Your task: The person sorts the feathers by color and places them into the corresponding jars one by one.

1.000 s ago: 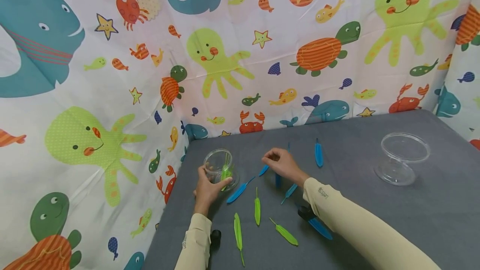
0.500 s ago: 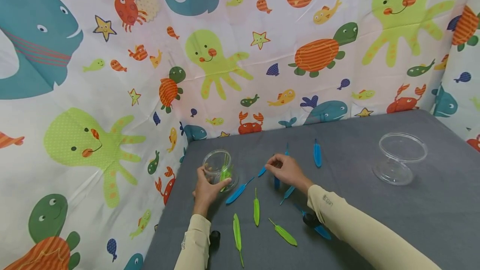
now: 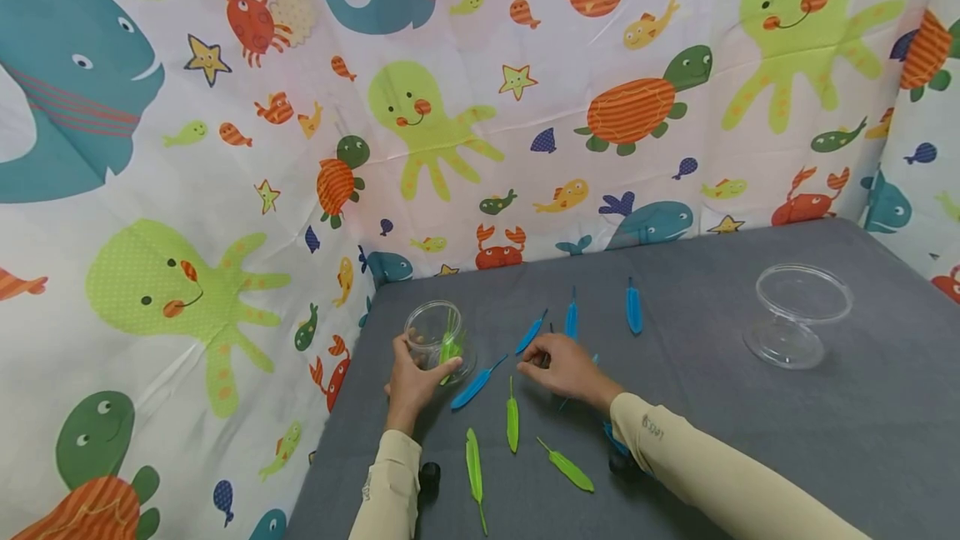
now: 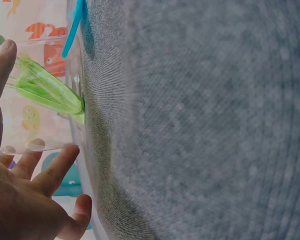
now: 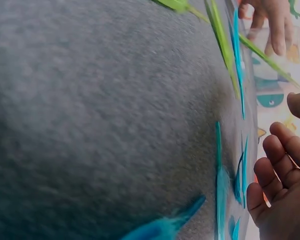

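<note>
My left hand [image 3: 410, 382] grips a clear cup [image 3: 431, 325] on the left of the cloth, thumb on one side and fingers on the other. Inside the cup lean several green feathers [image 4: 50, 90], seen through its wall in the left wrist view. My right hand [image 3: 564, 367] hovers above the blue feathers with loosely curled fingers; in the right wrist view its thumb stands apart from them and nothing is held. Near it lie a blue feather [image 3: 531, 333] and a green feather [image 3: 512, 419]. Other blue feathers are partly hidden beneath the right hand and sleeve.
Two more green feathers, one long feather [image 3: 475, 469] and one slanted feather [image 3: 567, 471], lie toward the front. A blue feather [image 3: 634, 311] lies farther back. On the right stands a clear footed dish [image 3: 787, 344]. A printed curtain [image 3: 450, 140] borders the grey cloth [image 3: 712, 440].
My right hand has come down and nearer to me, uncovering blue feathers behind it. The left hand and cup hold their place.
</note>
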A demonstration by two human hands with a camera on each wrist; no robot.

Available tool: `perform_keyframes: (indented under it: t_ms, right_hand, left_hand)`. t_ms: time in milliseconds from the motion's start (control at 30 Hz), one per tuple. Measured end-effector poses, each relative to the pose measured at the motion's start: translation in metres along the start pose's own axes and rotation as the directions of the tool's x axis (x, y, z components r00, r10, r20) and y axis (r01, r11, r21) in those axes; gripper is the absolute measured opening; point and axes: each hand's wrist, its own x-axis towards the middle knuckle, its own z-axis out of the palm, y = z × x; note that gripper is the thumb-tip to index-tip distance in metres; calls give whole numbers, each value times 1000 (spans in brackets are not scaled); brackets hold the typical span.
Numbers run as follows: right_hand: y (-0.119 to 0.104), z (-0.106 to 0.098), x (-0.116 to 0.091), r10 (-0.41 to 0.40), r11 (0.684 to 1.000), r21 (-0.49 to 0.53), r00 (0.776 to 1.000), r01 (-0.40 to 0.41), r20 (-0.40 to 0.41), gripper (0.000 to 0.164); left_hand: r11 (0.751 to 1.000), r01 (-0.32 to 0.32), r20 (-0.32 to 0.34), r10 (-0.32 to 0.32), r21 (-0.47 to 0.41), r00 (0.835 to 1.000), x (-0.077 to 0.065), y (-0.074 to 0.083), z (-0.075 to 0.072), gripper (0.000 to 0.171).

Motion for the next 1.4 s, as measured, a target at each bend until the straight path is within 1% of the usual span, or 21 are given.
perform_keyframes:
  t_ms: [133,200,367,467,667,767,867,1033,1133,1267,1400]
  right_hand:
    - [-3,4,-4,-61,996,-64,998,62,11,10]
    - [-6,6,-6,-96,989,-113,995,97,14,11]
    - [-13,14,-12,-109,967,-226,993,117,48,15]
    - [-14,21,-16,-116,957,-259,991,129,65,17]
    - [-14,29,-21,-161,941,-290,985,173,64,21]
    - [-15,31,-22,-159,937,-301,984,176,80,22]
    - [-17,31,-22,-155,935,-303,981,183,115,24]
    - [-19,30,-20,-143,937,-292,974,189,174,35]
    - [-21,28,-20,-132,941,-283,971,185,197,39]
    - [-24,25,-20,-99,954,-257,973,152,207,42]
    - [-25,22,-20,-49,961,-256,978,101,202,46]
  left_hand:
    - [1000,0,-1,0,1,1000,-1,0,-1,104]
    - [1000,1,-1,-1,1,1000,-1,0,-1,104]
    - [1000,2,2,-2,-2,1000,0,-1,-1,103]
    - [1000,6,1,-6,-2,1000,0,-1,-1,103]
    - [1000,5,-3,-5,-5,1000,0,-2,1,102]
    - [1000,7,-5,-7,-7,1000,0,-2,1,102]
    - [1000,9,-5,-10,-7,1000,1,-3,1,102]
    - [1000,6,-3,-6,-4,1000,1,-4,1,103]
    - [1000,0,-2,0,-6,1000,1,-4,1,104]
    - [1000,-9,-1,9,-14,1000,0,-3,1,104]
    - [1000,-12,2,12,-15,1000,0,-3,1,104]
